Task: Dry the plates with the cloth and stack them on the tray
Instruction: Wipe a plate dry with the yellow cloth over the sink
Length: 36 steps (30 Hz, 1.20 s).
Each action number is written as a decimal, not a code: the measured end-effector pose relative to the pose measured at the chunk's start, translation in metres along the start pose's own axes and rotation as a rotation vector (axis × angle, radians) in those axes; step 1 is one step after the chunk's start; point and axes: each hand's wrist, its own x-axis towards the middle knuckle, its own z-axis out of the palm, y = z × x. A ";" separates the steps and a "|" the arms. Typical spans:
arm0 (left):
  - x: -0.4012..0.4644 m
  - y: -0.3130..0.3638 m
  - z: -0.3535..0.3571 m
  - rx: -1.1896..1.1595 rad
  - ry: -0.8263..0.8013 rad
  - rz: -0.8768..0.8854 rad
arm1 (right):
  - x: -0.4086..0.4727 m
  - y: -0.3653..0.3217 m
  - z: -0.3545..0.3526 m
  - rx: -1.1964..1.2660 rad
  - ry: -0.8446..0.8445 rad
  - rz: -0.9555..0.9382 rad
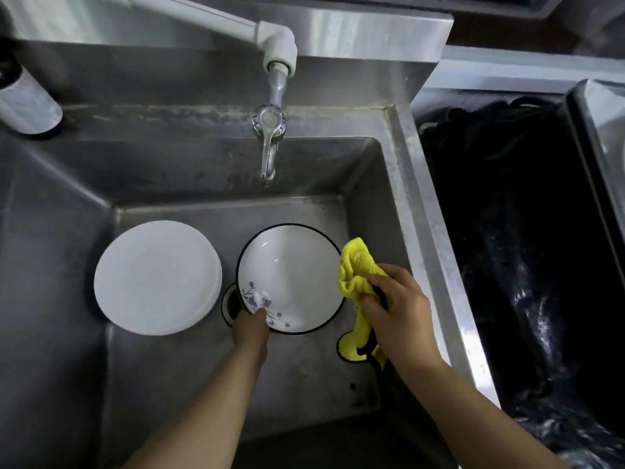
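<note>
- The two bare forearms enter from the bottom edge and reach down into the sink; the left hand (251, 328) pinches the near rim of the white round dish with a thin black edge and blue flower print (291, 278), fingertips over the printed part, tilting the dish up toward the camera.
- The right hand (395, 309) is curled round a bunched yellow cloth with dark trim (358, 270); the cloth's upper fold touches the dish's right rim, and one tail hangs below the hand.
- So the dish's open face lies just to the left of the cloth hand; the wiping stroke, as I judge it, goes leftward into the bowl, with nothing between.
- Partly under the dish sits the round drain opening (231, 304).
- Left of it, just beside, lies a stack of plain white plates (155, 277) on the floor of the stainless steel sink (399, 211).
- Farther back, the metal tap (269, 143) hangs over the basin.
- No tray is visible.
</note>
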 end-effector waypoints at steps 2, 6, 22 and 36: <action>-0.009 0.007 -0.004 0.092 0.055 0.046 | -0.002 -0.005 -0.007 0.023 0.010 0.005; -0.035 0.020 -0.026 0.318 0.153 0.125 | -0.008 -0.015 -0.027 0.019 0.035 -0.023; -0.206 0.089 -0.119 0.782 0.548 0.843 | -0.035 -0.054 -0.098 0.032 -0.042 -0.273; -0.412 0.146 -0.165 0.814 1.076 1.586 | -0.057 -0.123 -0.184 0.065 0.357 -0.944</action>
